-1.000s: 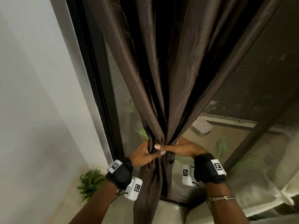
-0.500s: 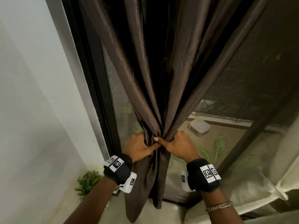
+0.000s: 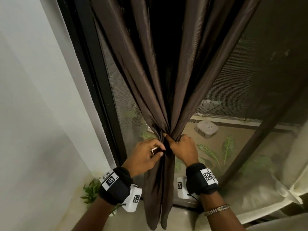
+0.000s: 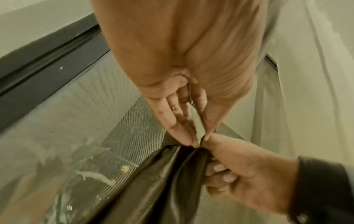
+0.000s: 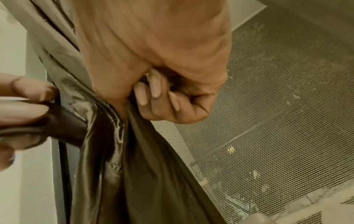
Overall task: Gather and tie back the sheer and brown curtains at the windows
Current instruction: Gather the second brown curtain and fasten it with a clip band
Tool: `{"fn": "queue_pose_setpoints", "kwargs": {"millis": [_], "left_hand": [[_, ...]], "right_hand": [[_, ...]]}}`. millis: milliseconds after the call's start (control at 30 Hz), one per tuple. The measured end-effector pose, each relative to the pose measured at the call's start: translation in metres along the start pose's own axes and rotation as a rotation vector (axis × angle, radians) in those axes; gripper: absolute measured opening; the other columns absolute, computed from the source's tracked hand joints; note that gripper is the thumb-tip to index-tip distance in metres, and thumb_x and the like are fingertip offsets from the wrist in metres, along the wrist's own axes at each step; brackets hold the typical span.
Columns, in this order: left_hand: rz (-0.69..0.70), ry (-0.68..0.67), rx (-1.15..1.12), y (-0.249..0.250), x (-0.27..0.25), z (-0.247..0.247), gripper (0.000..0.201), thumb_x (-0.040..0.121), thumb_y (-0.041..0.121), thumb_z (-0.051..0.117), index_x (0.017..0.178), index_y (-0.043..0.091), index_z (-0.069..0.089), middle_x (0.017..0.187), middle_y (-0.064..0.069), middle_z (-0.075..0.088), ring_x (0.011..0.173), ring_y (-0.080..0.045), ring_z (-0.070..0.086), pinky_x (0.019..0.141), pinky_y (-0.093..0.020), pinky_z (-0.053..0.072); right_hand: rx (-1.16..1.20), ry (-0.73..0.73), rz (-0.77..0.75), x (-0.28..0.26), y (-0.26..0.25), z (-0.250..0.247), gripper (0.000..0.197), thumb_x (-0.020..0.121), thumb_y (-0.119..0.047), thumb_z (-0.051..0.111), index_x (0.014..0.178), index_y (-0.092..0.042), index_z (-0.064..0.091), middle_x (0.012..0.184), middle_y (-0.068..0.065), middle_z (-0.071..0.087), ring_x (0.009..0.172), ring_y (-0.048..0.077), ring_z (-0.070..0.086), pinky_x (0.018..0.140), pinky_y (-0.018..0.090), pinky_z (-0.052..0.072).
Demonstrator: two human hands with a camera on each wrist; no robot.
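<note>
Right grip clenched around the gathered brown curtain, fist closed on the bunched folds, index finger laid along the fabric. Left grip pinches a narrow brown tie-back strap between thumb and fingertips, just beside the bunch. Curtain hangs in front of the mesh window screen, next to the black frame. Green plant on the floor by the white wall.

Brown curtain top cut off (upper edge), right hand fingertips hidden
</note>
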State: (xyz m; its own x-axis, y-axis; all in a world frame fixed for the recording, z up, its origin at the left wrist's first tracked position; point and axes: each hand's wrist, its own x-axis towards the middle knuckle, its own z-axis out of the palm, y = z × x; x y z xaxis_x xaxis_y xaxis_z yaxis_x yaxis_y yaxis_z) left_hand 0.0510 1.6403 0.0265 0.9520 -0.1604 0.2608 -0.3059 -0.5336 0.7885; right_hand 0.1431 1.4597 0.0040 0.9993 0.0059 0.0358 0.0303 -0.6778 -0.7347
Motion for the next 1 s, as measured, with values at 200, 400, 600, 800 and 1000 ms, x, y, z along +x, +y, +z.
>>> {"fn": "queue_pose_setpoints", "kwargs": {"millis": [200, 400, 600, 800, 1000], "left_hand": [[-0.099, -0.218, -0.253, 0.004, -0.001, 0.003, 0.045, 0.094, -0.018, 0.06, 0.13, 0.006, 0.07, 0.127, -0.003, 0.064, 0.12, -0.014, 0.069, 0.112, -0.031, 0.054], [0.098, 0.006, -0.01, 0.007, 0.012, 0.009, 0.009, 0.093, 0.025, 0.082, 0.102, 0.024, 0.083, 0.107, 0.012, 0.065, 0.099, -0.011, 0.07, 0.093, -0.031, 0.057], [0.377, -0.019, 0.295, 0.024, 0.026, 0.015, 0.008, 0.1, 0.033, 0.071, 0.107, 0.028, 0.072, 0.117, 0.018, 0.069, 0.116, -0.008, 0.058, 0.101, -0.032, 0.045], [0.152, 0.028, 0.159, 0.016, 0.041, 0.011, 0.003, 0.1, 0.032, 0.065, 0.1, 0.031, 0.063, 0.095, 0.016, 0.074, 0.095, -0.005, 0.072, 0.088, -0.045, 0.057], [0.006, 0.024, 0.018, 0.008, 0.04, 0.004, 0.013, 0.092, 0.018, 0.075, 0.101, 0.026, 0.077, 0.089, 0.012, 0.079, 0.088, -0.006, 0.075, 0.087, -0.041, 0.061]], "right_hand": [[0.177, -0.087, -0.109, -0.005, 0.005, -0.006, 0.052, 0.081, -0.073, 0.074, 0.062, -0.024, 0.07, 0.06, -0.007, 0.072, 0.067, 0.008, 0.074, 0.057, 0.027, 0.048], [0.341, -0.285, -0.317, -0.013, 0.002, -0.022, 0.002, 0.102, -0.03, 0.074, 0.101, -0.028, 0.076, 0.076, -0.026, 0.075, 0.07, -0.004, 0.07, 0.068, 0.024, 0.055], [0.494, -0.311, -0.386, -0.019, 0.013, -0.025, 0.017, 0.092, -0.021, 0.07, 0.089, -0.004, 0.068, 0.082, 0.007, 0.07, 0.079, 0.014, 0.063, 0.067, 0.041, 0.051], [0.594, -0.383, -0.17, -0.025, 0.014, -0.028, 0.015, 0.097, 0.004, 0.07, 0.104, 0.018, 0.071, 0.079, 0.012, 0.081, 0.069, 0.018, 0.08, 0.064, 0.026, 0.065], [0.568, -0.525, -0.151, -0.027, 0.011, -0.045, 0.018, 0.108, -0.011, 0.063, 0.113, 0.002, 0.075, 0.103, 0.015, 0.084, 0.096, 0.02, 0.083, 0.078, 0.024, 0.064]]}}
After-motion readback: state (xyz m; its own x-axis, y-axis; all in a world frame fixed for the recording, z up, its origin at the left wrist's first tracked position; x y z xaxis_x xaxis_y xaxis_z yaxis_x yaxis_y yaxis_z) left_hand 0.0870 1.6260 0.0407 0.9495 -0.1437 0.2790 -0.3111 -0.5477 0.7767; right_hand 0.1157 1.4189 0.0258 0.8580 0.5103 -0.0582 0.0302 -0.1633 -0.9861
